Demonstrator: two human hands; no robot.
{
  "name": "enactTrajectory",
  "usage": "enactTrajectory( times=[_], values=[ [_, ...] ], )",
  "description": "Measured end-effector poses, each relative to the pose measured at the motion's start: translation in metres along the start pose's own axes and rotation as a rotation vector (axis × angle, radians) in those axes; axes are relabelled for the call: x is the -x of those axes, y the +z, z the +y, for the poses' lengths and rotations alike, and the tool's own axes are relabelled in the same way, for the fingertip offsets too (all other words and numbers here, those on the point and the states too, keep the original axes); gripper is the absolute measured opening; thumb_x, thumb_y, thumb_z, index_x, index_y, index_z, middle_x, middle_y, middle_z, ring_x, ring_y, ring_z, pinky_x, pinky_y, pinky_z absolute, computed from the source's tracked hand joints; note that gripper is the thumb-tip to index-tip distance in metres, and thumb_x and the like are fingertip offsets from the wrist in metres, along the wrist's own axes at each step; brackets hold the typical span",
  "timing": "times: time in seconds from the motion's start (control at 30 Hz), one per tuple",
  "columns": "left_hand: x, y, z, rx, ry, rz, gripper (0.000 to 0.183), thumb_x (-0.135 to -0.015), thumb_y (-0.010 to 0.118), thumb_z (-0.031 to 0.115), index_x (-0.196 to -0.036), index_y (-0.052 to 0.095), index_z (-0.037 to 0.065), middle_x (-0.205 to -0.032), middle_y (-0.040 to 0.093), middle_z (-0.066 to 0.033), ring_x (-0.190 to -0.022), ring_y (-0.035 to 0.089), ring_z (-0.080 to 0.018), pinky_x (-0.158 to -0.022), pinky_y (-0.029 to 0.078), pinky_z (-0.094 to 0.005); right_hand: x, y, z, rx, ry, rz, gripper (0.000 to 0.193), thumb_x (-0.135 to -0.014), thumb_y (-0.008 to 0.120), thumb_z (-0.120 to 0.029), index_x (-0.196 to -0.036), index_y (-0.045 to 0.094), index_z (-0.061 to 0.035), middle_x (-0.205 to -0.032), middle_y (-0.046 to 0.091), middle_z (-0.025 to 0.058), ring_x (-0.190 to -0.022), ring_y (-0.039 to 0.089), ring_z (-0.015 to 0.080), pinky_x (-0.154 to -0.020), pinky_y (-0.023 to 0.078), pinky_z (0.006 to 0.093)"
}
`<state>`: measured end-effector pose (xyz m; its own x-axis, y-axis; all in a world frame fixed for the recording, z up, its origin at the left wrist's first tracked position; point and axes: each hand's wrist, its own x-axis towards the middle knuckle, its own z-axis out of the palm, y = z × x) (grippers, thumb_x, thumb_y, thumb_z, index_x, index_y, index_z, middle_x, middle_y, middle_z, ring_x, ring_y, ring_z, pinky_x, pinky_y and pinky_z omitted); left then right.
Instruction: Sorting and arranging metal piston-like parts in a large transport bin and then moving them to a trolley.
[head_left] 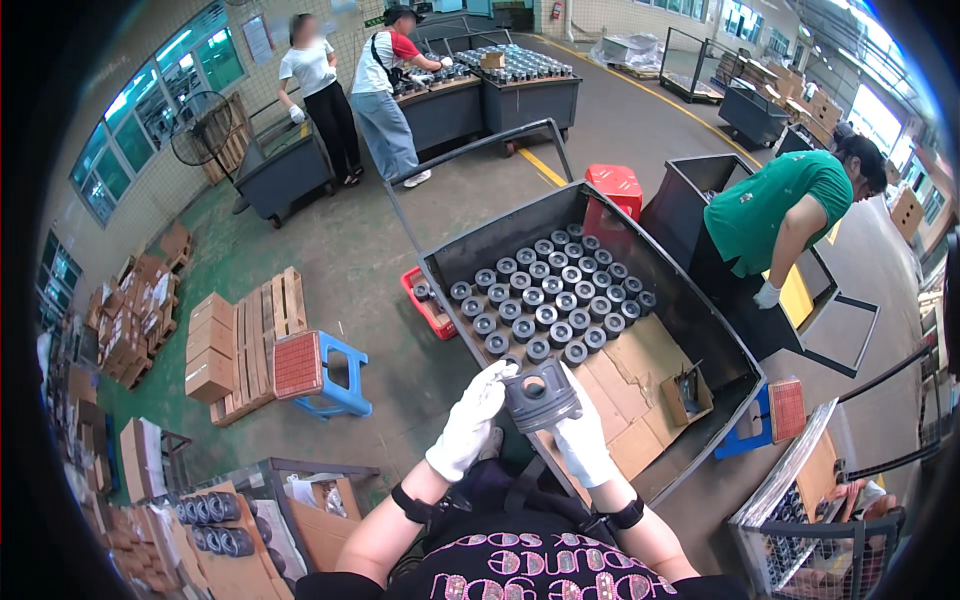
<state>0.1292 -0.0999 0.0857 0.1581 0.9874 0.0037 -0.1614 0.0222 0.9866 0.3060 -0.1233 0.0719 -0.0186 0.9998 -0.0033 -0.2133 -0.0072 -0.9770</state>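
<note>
Close in front of my body is a dark grey engine piston, tilted so the round pin hole in its side shows. My right hand, in a white glove, is closed round its right side. Gloved in white too, my left hand grips the piston's upper left edge with its fingertips. Just beyond my hands is a deep grey metal cart. Rows of similar pistons stand on cardboard inside it. A small open carton with small parts sits in the cart's right corner.
A red crate lies against the cart's left side. Blue stools stand at left and right. A co-worker in green bends over another cart at right. Wooden pallets hold cartons at left; two people stand farther back.
</note>
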Motion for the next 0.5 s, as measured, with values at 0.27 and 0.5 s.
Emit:
enactTrajectory(
  times=[0.27,0.5],
  values=[
    [0.010,-0.007,-0.021,0.969,-0.246,-0.248,0.051,-0.098,0.049,0.023,-0.144,0.040,0.004,-0.143,0.049,-0.0132,-0.130,0.050,-0.0288,-0.112,0.039,-0.0467,0.016,0.033,-0.036,0.189,-0.080,0.050,0.072,-0.084,0.064,0.002,-0.149,0.035,-0.0025,-0.138,0.054,0.0162,-0.123,0.057,0.0243,-0.103,0.046,0.0355],
    [0.009,-0.014,-0.030,1.334,-0.332,-0.462,0.048,-0.105,0.027,0.030,-0.143,0.043,0.005,-0.142,0.051,-0.0139,-0.126,0.054,-0.0295,-0.110,0.041,-0.0470,0.024,0.038,-0.036,0.434,-0.336,-0.022,0.079,-0.077,0.071,0.004,-0.148,0.035,-0.0026,-0.140,0.052,0.0165,-0.129,0.052,0.0258,-0.107,0.042,0.0375]
  ],
)
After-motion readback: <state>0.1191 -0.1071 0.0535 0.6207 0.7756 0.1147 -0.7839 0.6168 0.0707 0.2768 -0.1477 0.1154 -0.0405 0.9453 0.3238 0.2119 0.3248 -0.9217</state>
